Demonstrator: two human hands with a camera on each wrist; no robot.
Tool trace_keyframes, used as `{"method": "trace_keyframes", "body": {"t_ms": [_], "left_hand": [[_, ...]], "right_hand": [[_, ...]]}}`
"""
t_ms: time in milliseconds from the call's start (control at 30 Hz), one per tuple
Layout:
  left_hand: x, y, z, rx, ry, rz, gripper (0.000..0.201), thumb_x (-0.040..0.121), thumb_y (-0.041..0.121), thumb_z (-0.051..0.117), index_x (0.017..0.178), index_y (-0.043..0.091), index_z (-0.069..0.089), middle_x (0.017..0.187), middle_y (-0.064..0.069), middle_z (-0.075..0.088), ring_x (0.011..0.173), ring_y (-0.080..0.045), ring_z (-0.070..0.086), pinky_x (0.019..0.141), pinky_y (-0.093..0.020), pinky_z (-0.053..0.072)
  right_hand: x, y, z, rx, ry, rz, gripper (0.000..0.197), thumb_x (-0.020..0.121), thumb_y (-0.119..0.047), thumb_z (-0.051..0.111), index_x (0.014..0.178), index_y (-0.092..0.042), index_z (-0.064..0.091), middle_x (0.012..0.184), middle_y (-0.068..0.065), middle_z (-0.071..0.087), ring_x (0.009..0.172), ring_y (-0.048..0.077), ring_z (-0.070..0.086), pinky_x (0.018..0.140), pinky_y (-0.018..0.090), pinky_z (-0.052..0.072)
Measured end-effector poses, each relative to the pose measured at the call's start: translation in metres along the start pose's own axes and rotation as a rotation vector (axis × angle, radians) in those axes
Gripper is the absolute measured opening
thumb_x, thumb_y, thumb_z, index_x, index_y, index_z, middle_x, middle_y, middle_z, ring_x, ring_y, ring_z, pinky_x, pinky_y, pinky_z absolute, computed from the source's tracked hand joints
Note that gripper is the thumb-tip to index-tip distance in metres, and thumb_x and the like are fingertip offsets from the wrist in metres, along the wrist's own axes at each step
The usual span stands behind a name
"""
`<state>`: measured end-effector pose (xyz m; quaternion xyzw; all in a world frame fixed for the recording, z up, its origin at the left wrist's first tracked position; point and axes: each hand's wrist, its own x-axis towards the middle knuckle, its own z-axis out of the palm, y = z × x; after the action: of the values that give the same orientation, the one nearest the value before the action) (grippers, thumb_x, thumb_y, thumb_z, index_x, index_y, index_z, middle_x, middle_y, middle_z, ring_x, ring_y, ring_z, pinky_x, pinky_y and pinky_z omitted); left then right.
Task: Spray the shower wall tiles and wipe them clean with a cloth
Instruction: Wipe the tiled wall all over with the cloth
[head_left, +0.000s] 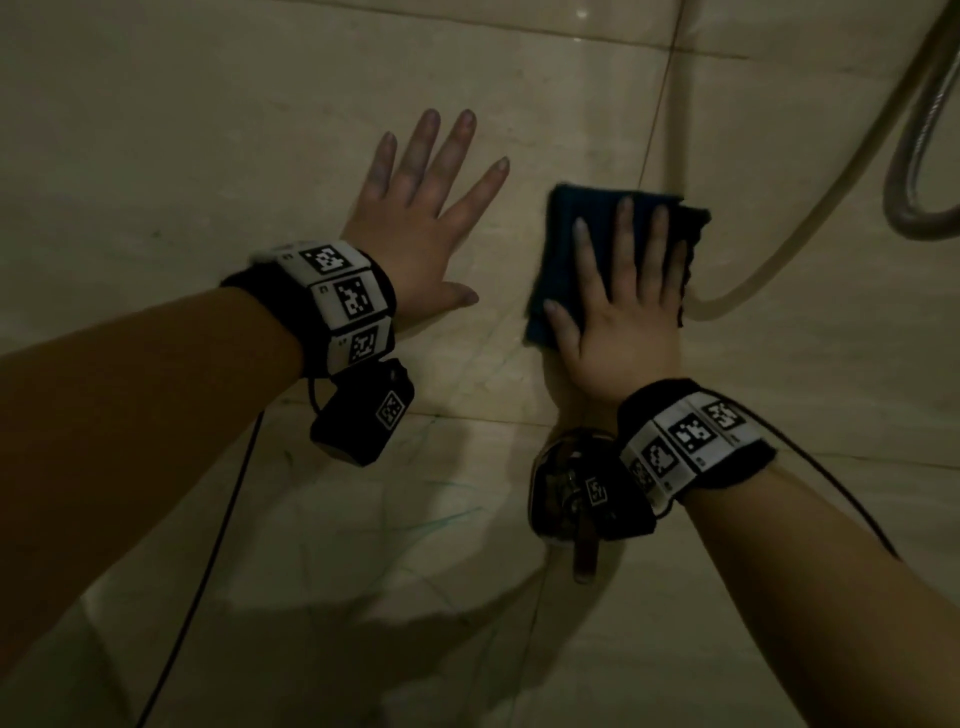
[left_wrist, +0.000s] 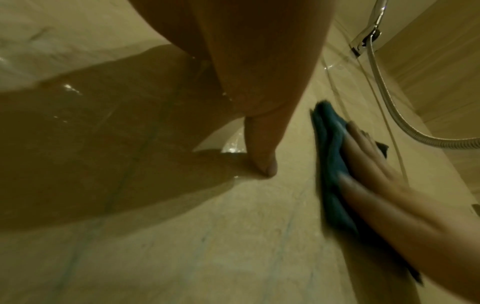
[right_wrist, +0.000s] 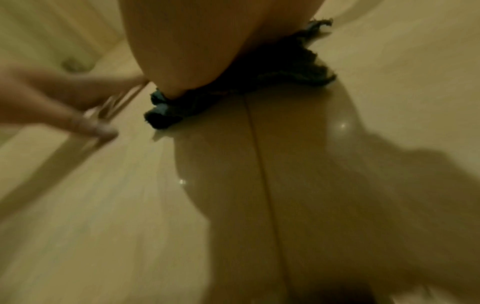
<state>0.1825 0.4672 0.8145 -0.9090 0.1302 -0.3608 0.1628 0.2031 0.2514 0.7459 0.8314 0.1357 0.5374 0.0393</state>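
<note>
A folded dark blue cloth (head_left: 571, 249) lies flat against the beige wall tiles (head_left: 208, 130). My right hand (head_left: 621, 291) presses on the cloth with straight, spread fingers. To its left, my left hand (head_left: 426, 208) rests flat on the bare tile, fingers spread and straight, holding nothing. In the left wrist view the cloth (left_wrist: 330, 156) shows under the right hand (left_wrist: 384, 185), and my left thumb (left_wrist: 262, 152) touches the wet tile. The right wrist view shows the cloth (right_wrist: 272, 72) bunched under my palm. No spray bottle is in view.
A metal shower hose (head_left: 914, 135) loops down at the upper right, close to the cloth's right edge, and its wall fitting (left_wrist: 366, 39) shows in the left wrist view. Grout lines cross the glossy tiles. Faint bluish streaks mark the tile below my hands (head_left: 441, 514).
</note>
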Motion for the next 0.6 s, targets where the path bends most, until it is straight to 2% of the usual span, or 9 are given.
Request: {"method": "trace_keyframes", "body": {"t_ms": [200, 367, 433, 533, 600], "left_hand": [[-0.005, -0.003, 0.001, -0.022, -0.019, 0.014, 0.102, 0.085, 0.062, 0.049, 0.144, 0.029, -0.028, 0.15, -0.012, -0.034, 0.14, -0.034, -0.027, 0.112, -0.049, -0.015], [-0.009, -0.002, 0.001, -0.046, -0.03, -0.034, 0.097, 0.087, 0.058, 0.049, 0.142, 0.036, -0.028, 0.149, -0.013, -0.036, 0.139, -0.035, -0.028, 0.111, -0.053, -0.013], [-0.009, -0.003, 0.0, -0.054, -0.029, -0.051, 0.096, 0.088, 0.058, 0.048, 0.142, 0.037, -0.028, 0.149, -0.013, -0.037, 0.138, -0.035, -0.029, 0.111, -0.054, -0.013], [-0.008, -0.004, 0.0, -0.063, -0.022, -0.064, 0.096, 0.088, 0.057, 0.047, 0.143, 0.033, -0.028, 0.15, -0.014, -0.035, 0.139, -0.035, -0.028, 0.111, -0.053, -0.013], [-0.009, -0.005, 0.002, -0.072, -0.005, -0.064, 0.096, 0.088, 0.057, 0.047, 0.144, 0.03, -0.027, 0.15, -0.014, -0.033, 0.139, -0.036, -0.027, 0.111, -0.052, -0.014]], "right_hand": [[-0.017, -0.006, 0.007, 0.013, -0.026, 0.006, 0.067, 0.095, -0.055, 0.028, 0.15, -0.02, 0.013, 0.156, 0.018, 0.013, 0.141, 0.041, 0.005, 0.114, 0.054, -0.001], [-0.003, -0.011, 0.003, 0.042, 0.0, 0.049, 0.069, 0.094, -0.055, 0.031, 0.15, -0.019, 0.016, 0.155, 0.02, 0.014, 0.141, 0.044, 0.007, 0.113, 0.05, -0.003], [0.011, -0.016, -0.001, 0.056, 0.0, 0.087, 0.07, 0.094, -0.056, 0.031, 0.151, -0.019, 0.013, 0.156, 0.019, 0.009, 0.141, 0.044, 0.004, 0.113, 0.05, -0.006], [0.025, -0.021, -0.007, 0.065, -0.019, 0.125, 0.071, 0.095, -0.057, 0.028, 0.151, -0.02, 0.006, 0.157, 0.018, 0.002, 0.142, 0.043, -0.003, 0.112, 0.05, -0.011], [0.026, -0.022, -0.007, 0.065, -0.003, 0.13, 0.07, 0.095, -0.056, 0.028, 0.151, -0.019, 0.009, 0.157, 0.019, 0.004, 0.142, 0.043, -0.001, 0.112, 0.05, -0.01]]}}
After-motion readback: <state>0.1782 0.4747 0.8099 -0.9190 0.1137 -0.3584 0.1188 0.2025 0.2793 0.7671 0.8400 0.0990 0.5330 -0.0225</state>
